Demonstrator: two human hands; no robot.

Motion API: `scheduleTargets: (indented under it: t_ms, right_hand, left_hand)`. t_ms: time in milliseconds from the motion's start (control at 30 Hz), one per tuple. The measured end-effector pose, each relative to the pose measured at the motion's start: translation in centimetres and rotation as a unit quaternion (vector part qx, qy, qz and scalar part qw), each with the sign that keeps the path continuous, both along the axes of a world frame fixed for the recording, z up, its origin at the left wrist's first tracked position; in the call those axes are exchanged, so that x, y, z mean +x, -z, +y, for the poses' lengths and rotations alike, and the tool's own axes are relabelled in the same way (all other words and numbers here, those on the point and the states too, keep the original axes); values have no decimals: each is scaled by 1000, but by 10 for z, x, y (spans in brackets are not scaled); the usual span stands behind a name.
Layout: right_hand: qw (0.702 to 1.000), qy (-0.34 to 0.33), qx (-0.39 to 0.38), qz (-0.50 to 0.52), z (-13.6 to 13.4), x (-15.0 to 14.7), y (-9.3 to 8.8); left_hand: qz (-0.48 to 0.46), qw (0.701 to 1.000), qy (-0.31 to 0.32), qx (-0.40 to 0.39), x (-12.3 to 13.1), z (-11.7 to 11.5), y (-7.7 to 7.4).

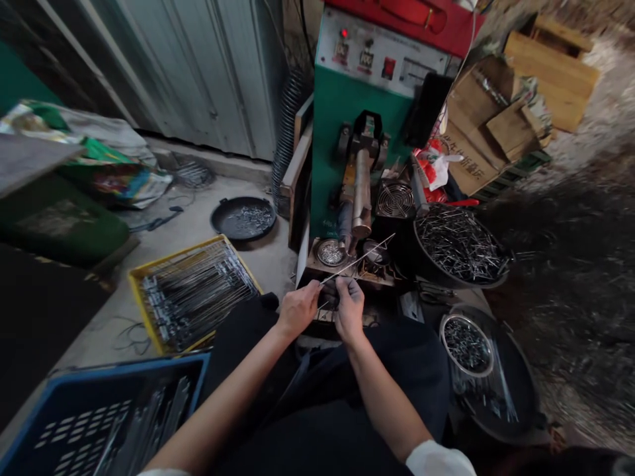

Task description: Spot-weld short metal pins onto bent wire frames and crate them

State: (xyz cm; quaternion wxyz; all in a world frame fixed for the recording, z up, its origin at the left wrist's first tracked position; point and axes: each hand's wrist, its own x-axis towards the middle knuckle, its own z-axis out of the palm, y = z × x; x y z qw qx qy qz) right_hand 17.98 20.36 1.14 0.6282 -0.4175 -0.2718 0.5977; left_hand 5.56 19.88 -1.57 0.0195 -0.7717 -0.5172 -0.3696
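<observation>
My left hand [299, 308] is closed round a thin metal rod [358, 261], which slants up and to the right with a bent far end. Beside it, my right hand [350, 305] has its fingers curled in and darkened at the tips; what they hold is hidden. Both hands are just in front of a green machine [330, 158] with a thick metal cylinder arm [363, 192]. Below that arm sits a small round dish [329, 252] of shiny bits, near the rod.
Left of my legs stand a yellow crate [136, 291] of metal rods and a blue crate [124, 370]. A black pan [218, 221] lies behind them. To the right are a basin [459, 283] heaped with metal pieces and a steel bowl [491, 360] of small parts.
</observation>
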Motion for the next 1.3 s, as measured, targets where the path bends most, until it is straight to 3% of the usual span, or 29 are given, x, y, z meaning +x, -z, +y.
scheduleTargets:
  t_ms: [533, 1300]
  right_hand:
    - [1000, 16, 10, 0, 32, 15, -2]
    - [1000, 22, 9, -17, 46, 17, 1]
  left_hand:
    - [1, 999, 7, 42, 20, 32, -2]
    - [-39, 999, 1, 32, 24, 41, 2]
